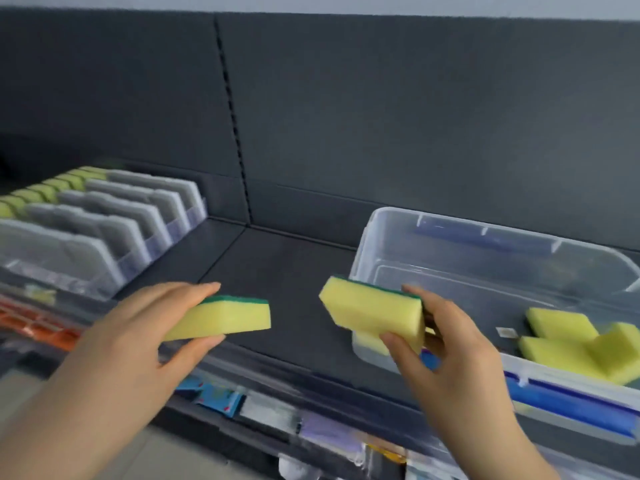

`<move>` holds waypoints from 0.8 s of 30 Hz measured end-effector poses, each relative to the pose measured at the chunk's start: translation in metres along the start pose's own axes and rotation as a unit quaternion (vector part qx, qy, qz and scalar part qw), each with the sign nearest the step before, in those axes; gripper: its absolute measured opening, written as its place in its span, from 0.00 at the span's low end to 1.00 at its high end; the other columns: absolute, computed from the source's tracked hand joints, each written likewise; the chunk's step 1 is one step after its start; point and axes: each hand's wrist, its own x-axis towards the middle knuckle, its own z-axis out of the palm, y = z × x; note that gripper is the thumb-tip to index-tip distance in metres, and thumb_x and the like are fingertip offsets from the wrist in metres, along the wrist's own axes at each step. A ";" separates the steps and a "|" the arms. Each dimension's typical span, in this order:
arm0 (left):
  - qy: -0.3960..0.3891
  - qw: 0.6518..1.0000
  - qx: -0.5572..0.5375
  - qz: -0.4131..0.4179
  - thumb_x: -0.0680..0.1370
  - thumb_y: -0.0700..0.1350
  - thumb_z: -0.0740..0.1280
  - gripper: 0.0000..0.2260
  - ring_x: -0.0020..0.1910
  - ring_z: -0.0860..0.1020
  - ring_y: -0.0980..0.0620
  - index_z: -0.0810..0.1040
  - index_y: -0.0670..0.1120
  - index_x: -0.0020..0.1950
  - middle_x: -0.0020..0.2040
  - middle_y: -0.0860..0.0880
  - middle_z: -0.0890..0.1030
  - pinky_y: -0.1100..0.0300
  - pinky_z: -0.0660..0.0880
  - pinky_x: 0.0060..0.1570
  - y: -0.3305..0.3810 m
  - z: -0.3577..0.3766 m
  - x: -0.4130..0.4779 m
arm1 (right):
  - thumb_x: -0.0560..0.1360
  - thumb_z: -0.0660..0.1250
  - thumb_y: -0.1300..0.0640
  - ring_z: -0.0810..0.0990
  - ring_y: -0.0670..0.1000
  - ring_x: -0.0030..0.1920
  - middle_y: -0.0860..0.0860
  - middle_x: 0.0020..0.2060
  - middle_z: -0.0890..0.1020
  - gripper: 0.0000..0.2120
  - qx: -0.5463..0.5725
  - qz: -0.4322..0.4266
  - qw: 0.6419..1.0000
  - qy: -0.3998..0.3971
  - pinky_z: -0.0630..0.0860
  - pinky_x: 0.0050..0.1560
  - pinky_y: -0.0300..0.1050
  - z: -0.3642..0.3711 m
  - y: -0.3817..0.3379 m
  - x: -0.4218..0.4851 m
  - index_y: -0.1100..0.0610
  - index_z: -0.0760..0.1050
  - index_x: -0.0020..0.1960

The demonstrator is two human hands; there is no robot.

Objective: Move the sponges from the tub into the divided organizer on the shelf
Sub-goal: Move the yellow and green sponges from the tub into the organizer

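Note:
My left hand (pixel 138 327) pinches a yellow sponge with a green scrub layer (pixel 225 318) above the dark shelf. A second yellow-and-green sponge (pixel 374 311) is gripped by my right hand (pixel 440 348) at the near left corner of the clear plastic tub (pixel 381 223). More yellow sponges (pixel 575 344) lie in the tub's right part. The divided organizer (pixel 114 216), with grey partitions, stands on the shelf at the left; several sponges (pixel 45 192) fill its far-left slots.
The dark shelf board (pixel 287 271) runs between organizer and tub, with a dark back panel (pixel 381 116) behind. Below the shelf's front edge lie packaged goods (pixel 214 396) and orange items (pixel 38 327). A blue part (pixel 571 400) shows under the tub's front.

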 end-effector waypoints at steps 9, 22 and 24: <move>0.062 0.988 -0.006 -0.144 0.69 0.72 0.54 0.32 0.47 0.79 0.46 0.80 0.49 0.54 0.50 0.51 0.80 0.44 0.76 0.45 -0.134 -0.083 -0.111 | 0.64 0.76 0.62 0.80 0.39 0.45 0.44 0.48 0.81 0.30 0.063 -0.002 0.996 -0.060 0.72 0.42 0.24 0.122 -0.096 -0.047 0.34 0.71 0.54; 0.112 0.972 0.002 -0.207 0.69 0.60 0.63 0.19 0.48 0.73 0.60 0.79 0.52 0.55 0.49 0.57 0.78 0.60 0.72 0.41 -0.257 -0.105 -0.109 | 0.66 0.74 0.60 0.79 0.39 0.48 0.45 0.50 0.80 0.26 0.093 -0.017 0.985 -0.146 0.73 0.47 0.25 0.257 -0.162 0.024 0.37 0.71 0.56; 0.111 0.973 0.010 -0.201 0.71 0.58 0.69 0.15 0.47 0.72 0.62 0.75 0.58 0.56 0.51 0.62 0.76 0.63 0.71 0.41 -0.283 -0.109 -0.089 | 0.66 0.74 0.58 0.79 0.39 0.48 0.44 0.50 0.80 0.25 0.101 -0.018 0.984 -0.143 0.74 0.48 0.27 0.284 -0.166 0.047 0.36 0.70 0.55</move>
